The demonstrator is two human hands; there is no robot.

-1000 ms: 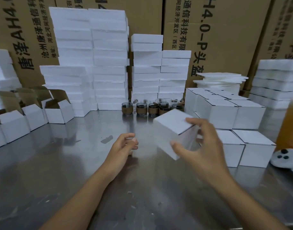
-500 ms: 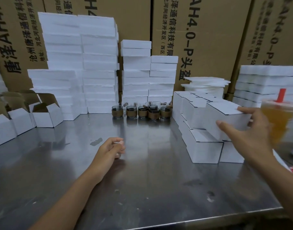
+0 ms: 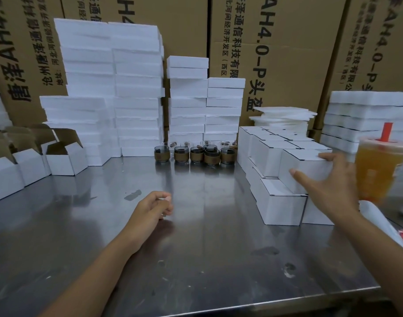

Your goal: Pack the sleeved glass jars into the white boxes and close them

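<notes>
Carried across from mid-table, the closed white cardboard box (image 3: 309, 167) now sits atop the stack of closed white boxes (image 3: 280, 207) at the right. Fingers (image 3: 328, 157) of the right hand (image 3: 333, 186) hook over its top edge, thumb on its front, gripping it. The left hand (image 3: 153, 208) rests loosely curled, empty, on the steel table (image 3: 196, 259). Brown-sleeved glass jars (image 3: 197, 154) wait behind, open white boxes (image 3: 65, 160) leftward: likely the next round.

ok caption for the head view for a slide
Right hand holds a closed white box atop the stack; left hand idle, sleeved jars behind.
</notes>
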